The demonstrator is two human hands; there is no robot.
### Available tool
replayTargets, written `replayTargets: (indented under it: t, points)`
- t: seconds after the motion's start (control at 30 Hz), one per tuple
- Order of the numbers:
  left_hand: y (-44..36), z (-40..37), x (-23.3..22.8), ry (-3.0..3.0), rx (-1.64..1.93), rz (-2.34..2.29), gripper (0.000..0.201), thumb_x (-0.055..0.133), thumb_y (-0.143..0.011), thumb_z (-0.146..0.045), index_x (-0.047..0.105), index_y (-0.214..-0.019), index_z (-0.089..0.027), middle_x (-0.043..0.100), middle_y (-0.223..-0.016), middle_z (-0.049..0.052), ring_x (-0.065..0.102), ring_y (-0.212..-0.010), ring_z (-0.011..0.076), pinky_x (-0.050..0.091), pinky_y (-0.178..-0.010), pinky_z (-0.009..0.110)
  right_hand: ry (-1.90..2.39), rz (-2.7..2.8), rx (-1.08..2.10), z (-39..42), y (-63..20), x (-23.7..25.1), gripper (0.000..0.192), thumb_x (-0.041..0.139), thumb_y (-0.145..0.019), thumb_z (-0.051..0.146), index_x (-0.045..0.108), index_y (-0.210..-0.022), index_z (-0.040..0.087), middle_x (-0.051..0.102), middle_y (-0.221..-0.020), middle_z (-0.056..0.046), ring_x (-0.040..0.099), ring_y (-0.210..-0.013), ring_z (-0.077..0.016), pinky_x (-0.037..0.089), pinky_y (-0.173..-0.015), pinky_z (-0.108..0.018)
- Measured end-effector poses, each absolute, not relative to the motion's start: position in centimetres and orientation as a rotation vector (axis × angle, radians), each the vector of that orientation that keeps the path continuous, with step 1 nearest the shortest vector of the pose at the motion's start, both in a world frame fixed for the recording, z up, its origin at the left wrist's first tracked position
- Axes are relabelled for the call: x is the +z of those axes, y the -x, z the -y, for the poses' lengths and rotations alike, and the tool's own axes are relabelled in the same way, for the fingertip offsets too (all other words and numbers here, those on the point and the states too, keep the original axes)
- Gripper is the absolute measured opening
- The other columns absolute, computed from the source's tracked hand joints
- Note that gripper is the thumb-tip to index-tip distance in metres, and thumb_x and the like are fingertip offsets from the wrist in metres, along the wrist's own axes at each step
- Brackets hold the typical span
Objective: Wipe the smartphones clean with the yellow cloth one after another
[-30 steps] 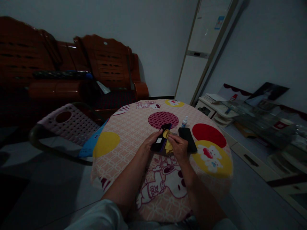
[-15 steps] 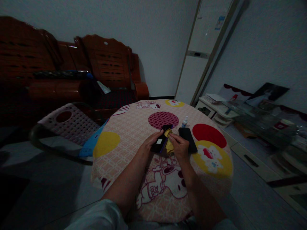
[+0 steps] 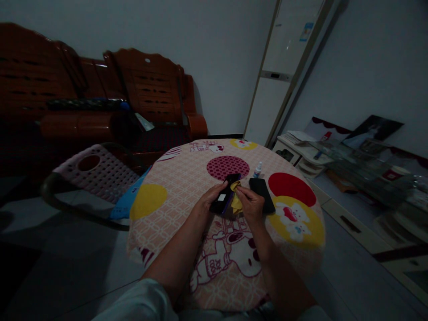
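Over the round table, my left hand [image 3: 212, 196] grips a dark phone [image 3: 220, 205] by its left side; the phone has a purple edge and a small white patch on its face. My right hand [image 3: 250, 201] pinches a yellow cloth [image 3: 236, 203] against the phone's right edge, and part of the cloth hangs below the fingers. Just right of that hand lies a flat black case-like object [image 3: 262, 194], partly covered by the hand. Behind it stands a small white spray bottle [image 3: 257, 170] with a blue label.
A patterned cloth [image 3: 180, 178] covers the table. To the left stands a woven chair [image 3: 100, 174] with a blue item [image 3: 129, 198] on it. Wooden seats [image 3: 147, 89] line the back wall. On the right is a low cabinet with a glass top [image 3: 364, 165].
The upper fold of the yellow cloth has shifted slightly at the phone's edge with small movements of my right fingers. My left hand and the phone stay nearly still.
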State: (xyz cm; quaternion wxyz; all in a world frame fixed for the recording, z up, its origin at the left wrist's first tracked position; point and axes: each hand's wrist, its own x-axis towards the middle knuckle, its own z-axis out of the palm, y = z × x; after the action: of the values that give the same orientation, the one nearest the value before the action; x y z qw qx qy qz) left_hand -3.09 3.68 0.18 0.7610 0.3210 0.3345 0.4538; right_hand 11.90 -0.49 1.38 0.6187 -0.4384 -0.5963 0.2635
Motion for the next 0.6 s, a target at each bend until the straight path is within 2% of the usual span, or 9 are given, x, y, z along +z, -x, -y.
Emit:
replayTargets:
  t: [0.6]
  points:
    - [3.12,-3.91,0.31,-0.758,0.988,-0.779,0.035,0.072,-0.071,-0.043,0.07,-0.086,-0.011,0.071,-0.074,0.007,0.063,-0.059,0.0159,0.048,-0.061,0.025,1.001,1.385,0.581,0.43,-11.95,1.29,0.018,0.065,-0.078,0.029,0.076,-0.09,0.02,0.075,-0.091,-0.005,0.07,-0.082,-0.0206,0.056,-0.077,-0.031]
